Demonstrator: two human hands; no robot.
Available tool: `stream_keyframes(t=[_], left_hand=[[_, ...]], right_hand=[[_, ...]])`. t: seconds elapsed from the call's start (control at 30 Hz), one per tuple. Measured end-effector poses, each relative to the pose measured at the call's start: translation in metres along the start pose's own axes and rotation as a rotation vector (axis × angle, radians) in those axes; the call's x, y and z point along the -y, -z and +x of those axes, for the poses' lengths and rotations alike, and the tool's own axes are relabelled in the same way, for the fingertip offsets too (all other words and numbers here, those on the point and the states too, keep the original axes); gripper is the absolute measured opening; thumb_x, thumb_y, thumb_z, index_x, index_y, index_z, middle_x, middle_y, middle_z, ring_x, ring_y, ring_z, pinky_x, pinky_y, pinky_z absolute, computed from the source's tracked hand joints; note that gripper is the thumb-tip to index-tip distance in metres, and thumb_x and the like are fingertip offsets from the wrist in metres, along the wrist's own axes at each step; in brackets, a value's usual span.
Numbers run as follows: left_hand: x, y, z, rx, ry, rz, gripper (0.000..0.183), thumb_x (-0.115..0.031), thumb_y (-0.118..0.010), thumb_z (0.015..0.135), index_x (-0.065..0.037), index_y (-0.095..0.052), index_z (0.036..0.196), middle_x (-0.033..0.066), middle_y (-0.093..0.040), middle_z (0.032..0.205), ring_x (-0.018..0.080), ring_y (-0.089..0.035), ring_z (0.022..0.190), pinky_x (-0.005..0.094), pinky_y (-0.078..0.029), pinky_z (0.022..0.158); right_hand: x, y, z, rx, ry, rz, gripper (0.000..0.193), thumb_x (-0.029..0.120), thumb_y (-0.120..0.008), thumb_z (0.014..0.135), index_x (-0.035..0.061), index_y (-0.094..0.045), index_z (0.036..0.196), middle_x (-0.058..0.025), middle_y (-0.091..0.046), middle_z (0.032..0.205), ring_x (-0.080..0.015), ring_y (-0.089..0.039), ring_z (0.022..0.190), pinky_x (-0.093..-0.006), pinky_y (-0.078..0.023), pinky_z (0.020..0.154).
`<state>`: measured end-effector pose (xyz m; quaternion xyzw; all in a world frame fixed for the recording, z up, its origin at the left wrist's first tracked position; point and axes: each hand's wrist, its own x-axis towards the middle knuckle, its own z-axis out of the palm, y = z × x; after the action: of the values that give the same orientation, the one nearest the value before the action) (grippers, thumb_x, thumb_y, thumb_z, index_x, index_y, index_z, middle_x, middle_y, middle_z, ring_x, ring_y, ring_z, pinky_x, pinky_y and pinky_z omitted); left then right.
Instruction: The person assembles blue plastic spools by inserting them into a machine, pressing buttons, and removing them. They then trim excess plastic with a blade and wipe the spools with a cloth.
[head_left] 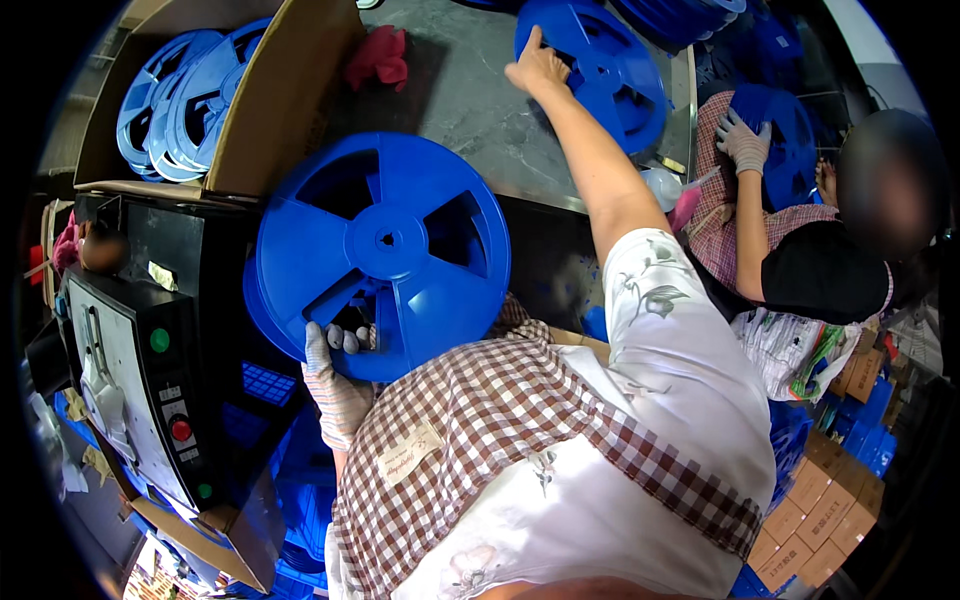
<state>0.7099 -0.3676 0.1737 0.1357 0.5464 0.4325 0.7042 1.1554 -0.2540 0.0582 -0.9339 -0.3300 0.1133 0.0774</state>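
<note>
My left hand (340,375), in a striped glove with grey fingertips, grips a large blue plastic reel (387,240) at its lower left. The fingers reach through a cut-out beside the rim. This reel stands tilted in front of my checked apron, and the edge of another blue disc shows behind it. My bare right hand (541,68) is stretched far forward onto another blue reel (605,72) at the grey table's far right. Its fingers curl at the reel's left cut-out, with the index finger lying along the surface.
An open cardboard box (290,90) of lighter blue reels stands far left, beside a red cloth (378,58) on the grey table (455,100). Below is a black machine with buttons (180,430). At right, a co-worker's gloved hand (743,140) touches a blue reel; small cartons (820,510) are stacked lower right.
</note>
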Motion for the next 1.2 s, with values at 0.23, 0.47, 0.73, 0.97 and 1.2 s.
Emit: stream_keyframes(t=[0.23, 0.47, 0.73, 0.97, 1.2], left_hand=[[-0.003, 0.011, 0.017, 0.120, 0.002, 0.028, 0.029, -0.034, -0.064, 0.088, -0.012, -0.047, 0.083, -0.0024, -0.043, 0.078, 0.0085, -0.045, 0.069, 0.0272, -0.050, 0.074], [0.006, 0.020, 0.054, 0.226, -0.049, -0.071, 0.021, -0.027, -0.058, 0.094, -0.011, -0.049, 0.085, -0.0003, -0.048, 0.073, 0.0110, -0.049, 0.063, 0.0287, -0.052, 0.067], [0.001, 0.025, 0.046, 0.200, -0.085, -0.068, 0.022, -0.026, -0.059, 0.094, -0.010, -0.048, 0.084, -0.0002, -0.046, 0.075, 0.0103, -0.047, 0.063, 0.0293, -0.051, 0.070], [0.003, 0.037, 0.038, 0.169, -0.141, -0.161, 0.018, -0.025, -0.063, 0.091, -0.013, -0.049, 0.094, 0.0002, -0.052, 0.075, 0.0117, -0.050, 0.063, 0.0310, -0.050, 0.066], [0.003, 0.041, 0.033, 0.216, -0.190, -0.153, 0.020, -0.027, -0.064, 0.090, -0.013, -0.050, 0.092, -0.0007, -0.051, 0.074, 0.0113, -0.051, 0.063, 0.0311, -0.051, 0.069]], right_hand=[[-0.004, 0.087, 0.009, -0.226, 0.191, -0.036, 0.065, 0.022, -0.049, 0.078, 0.0043, -0.036, 0.140, -0.0308, -0.057, 0.115, -0.0378, -0.056, 0.112, -0.0458, -0.044, 0.094], [0.004, 0.202, -0.060, 0.375, 0.492, 1.256, 0.041, 0.005, -0.057, 0.080, 0.0005, -0.048, 0.120, -0.0069, -0.060, 0.080, -0.0165, -0.060, 0.066, -0.0292, -0.052, 0.061], [0.006, 0.173, -0.109, 0.837, 0.658, 1.866, 0.056, 0.013, -0.059, 0.081, 0.0002, -0.037, 0.130, -0.0204, -0.054, 0.113, -0.0268, -0.060, 0.093, -0.0374, -0.049, 0.082], [0.003, 0.161, -0.122, 1.048, 0.625, 2.183, 0.052, 0.000, -0.057, 0.079, -0.0048, -0.031, 0.125, -0.0155, -0.048, 0.100, -0.0200, -0.055, 0.089, -0.0325, -0.046, 0.084], [0.009, 0.168, -0.137, 1.164, 0.557, 2.308, 0.044, -0.002, -0.058, 0.078, 0.0004, -0.034, 0.115, -0.0100, -0.045, 0.088, -0.0189, -0.055, 0.087, -0.0316, -0.044, 0.085]])
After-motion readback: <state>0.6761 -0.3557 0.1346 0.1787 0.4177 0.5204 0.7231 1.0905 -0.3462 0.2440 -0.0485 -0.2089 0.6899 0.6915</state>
